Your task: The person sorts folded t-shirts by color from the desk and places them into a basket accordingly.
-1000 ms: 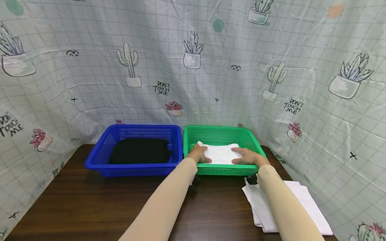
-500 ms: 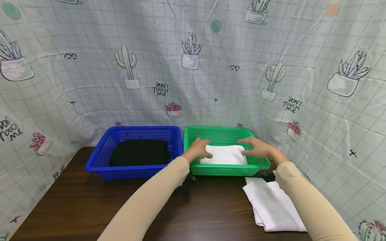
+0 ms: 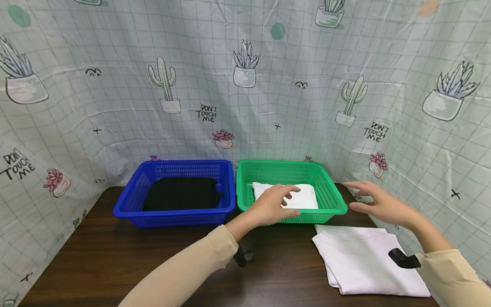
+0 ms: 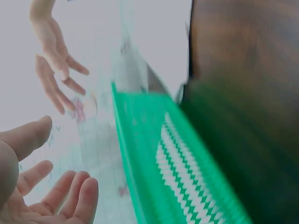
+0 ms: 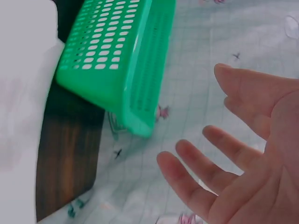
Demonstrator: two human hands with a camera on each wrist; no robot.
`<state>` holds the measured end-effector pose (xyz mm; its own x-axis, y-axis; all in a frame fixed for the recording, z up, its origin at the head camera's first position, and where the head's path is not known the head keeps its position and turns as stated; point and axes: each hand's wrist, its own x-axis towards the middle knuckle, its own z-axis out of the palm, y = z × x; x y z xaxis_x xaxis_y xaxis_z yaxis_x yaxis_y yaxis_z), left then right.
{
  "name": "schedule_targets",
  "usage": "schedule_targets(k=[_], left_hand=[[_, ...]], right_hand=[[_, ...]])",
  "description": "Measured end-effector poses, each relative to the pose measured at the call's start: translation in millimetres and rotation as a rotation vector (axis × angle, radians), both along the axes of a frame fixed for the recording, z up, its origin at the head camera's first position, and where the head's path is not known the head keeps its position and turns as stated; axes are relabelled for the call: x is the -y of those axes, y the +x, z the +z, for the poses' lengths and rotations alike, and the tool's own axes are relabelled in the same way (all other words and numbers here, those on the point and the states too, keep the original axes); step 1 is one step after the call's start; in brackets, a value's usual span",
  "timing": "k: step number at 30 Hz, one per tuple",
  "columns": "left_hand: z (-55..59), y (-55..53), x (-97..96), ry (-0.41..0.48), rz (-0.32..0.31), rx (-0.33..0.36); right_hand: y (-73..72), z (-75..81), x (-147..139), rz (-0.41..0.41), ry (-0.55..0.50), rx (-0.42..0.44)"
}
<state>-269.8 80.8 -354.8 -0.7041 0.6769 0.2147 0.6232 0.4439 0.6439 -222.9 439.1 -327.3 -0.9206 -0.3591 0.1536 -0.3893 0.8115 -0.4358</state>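
A folded white cloth (image 3: 307,197) lies inside the green plastic basket (image 3: 291,216). In the head view my left hand (image 3: 270,205) hovers over the basket's front rim with relaxed fingers and holds nothing, partly hiding the cloth. To the right of the basket, my right hand (image 3: 383,207) is in the air above a folded white garment (image 3: 368,260) on the table. Its fingers are spread, as the right wrist view also shows, where the hand (image 5: 243,158) is bare of any object. Both hands appear in the left wrist view, apart from the green basket (image 4: 154,140).
A blue plastic basket (image 3: 172,218) with folded black fabric (image 3: 182,194) in it stands left of the green one. Both sit at the back of the dark wooden table (image 3: 153,251). A cactus-print curtain (image 3: 192,76) hangs behind and along the sides.
Both hands have let go of the white cloth in the green basket. The right hand has moved right, out over the garment; the left has drawn back toward the front rim.
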Motion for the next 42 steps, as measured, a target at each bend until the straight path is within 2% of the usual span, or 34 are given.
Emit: schedule_targets(k=[4,9,14,20,22,25,27,29,33,36,42], left_hand=[[-14.3,20.9,-6.0,0.021,-0.038,0.046],[-40.2,38.3,-20.1,0.047,-0.047,0.175],[-61.6,48.7,-33.2,0.076,-0.021,0.303],[-85.6,56.4,-52.7,0.097,0.036,0.442],[-90.5,60.8,-59.6,0.091,0.046,0.475],[-95.3,66.1,-70.2,0.077,0.061,0.509],[-97.6,68.7,-77.1,0.068,0.066,0.516],[-99.3,70.6,-83.7,0.071,0.078,0.535],[-100.8,74.7,-94.2,0.080,0.120,0.557],[-100.7,77.6,-100.7,0.086,0.137,0.543],[-103.2,84.3,-113.6,0.101,0.166,0.519]], right_hand=[[24.3,-8.2,-20.8,-0.043,0.023,-0.004],[46.4,-31.6,-46.7,-0.065,0.115,-0.008],[62.3,-58.3,-71.9,-0.108,0.129,0.033],[70.9,-89.9,-97.1,-0.131,0.161,0.043],[72.1,-93.1,-97.9,-0.147,0.136,0.132],[73.8,-93.9,-97.5,-0.216,0.060,0.339],[75.4,-96.5,-99.1,-0.251,0.038,0.412],[76.4,-100.5,-101.2,-0.265,0.051,0.423],[74.4,-108.9,-104.1,-0.246,0.148,0.300],[70.8,-113.0,-103.7,-0.237,0.190,0.231],[68.3,-118.5,-100.9,-0.234,0.234,0.146]])
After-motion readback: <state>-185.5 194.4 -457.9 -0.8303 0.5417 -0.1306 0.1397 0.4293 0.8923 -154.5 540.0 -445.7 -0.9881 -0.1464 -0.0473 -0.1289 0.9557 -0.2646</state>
